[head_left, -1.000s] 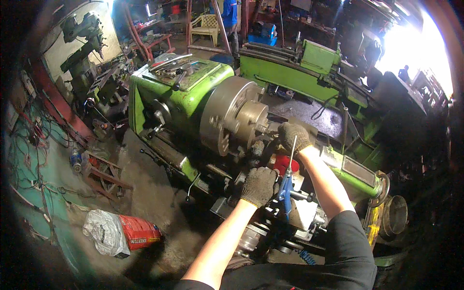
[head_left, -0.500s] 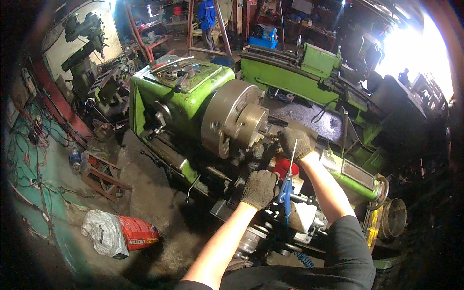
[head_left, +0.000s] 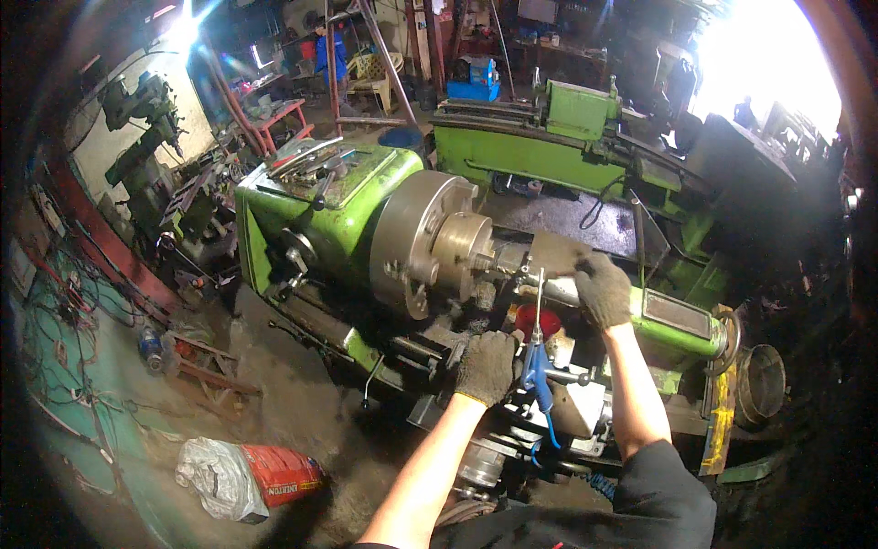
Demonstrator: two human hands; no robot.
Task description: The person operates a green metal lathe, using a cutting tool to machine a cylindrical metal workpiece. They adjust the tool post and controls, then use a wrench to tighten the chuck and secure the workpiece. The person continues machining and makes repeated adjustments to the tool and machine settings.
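My left hand [head_left: 487, 368], in a dark knit glove, is closed over the lathe carriage; whatever lies under its fingers is hidden. My right hand [head_left: 604, 291], gloved alike, is raised beside the right edge of a brown flat sheet [head_left: 557, 253]; its fingers are partly hidden, and I cannot tell whether they grip. Between the hands a blue air blow gun [head_left: 538, 368] stands with its long thin nozzle pointing up. Behind it is a red cup [head_left: 540, 319]. Left of the sheet, the big lathe chuck [head_left: 407, 240] carries a smaller round metal piece [head_left: 462, 242], with a slim bar in line.
The green headstock [head_left: 361, 188] has tools on top. A second green lathe [head_left: 526, 151] stands behind. On the floor at left lie a red and white sack [head_left: 279, 473] and a rusty metal frame [head_left: 212, 371]. A person in blue [head_left: 331, 57] is far back.
My right hand has moved right, away from the chuck end, to the sheet's right edge. The left hand stays at the carriage. The whole view has shifted slightly.
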